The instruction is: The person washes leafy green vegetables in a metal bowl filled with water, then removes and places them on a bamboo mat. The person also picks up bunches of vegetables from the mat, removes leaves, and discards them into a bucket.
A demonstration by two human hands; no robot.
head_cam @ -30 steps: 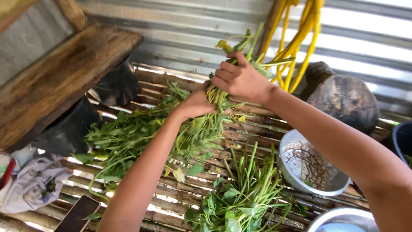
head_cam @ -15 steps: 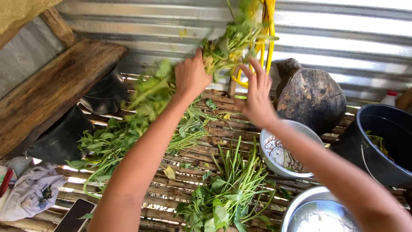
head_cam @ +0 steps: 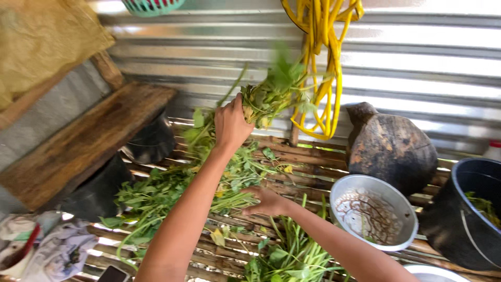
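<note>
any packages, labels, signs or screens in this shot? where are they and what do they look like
Phone: bottom left edge on the slatted bench, a flat dark rectangle with a blank screen, partly cut off.
Bottle: far right against the metal wall, behind the black bucket; white body, red cap, any label too small to make out.
No signs or printed packages show.
</note>
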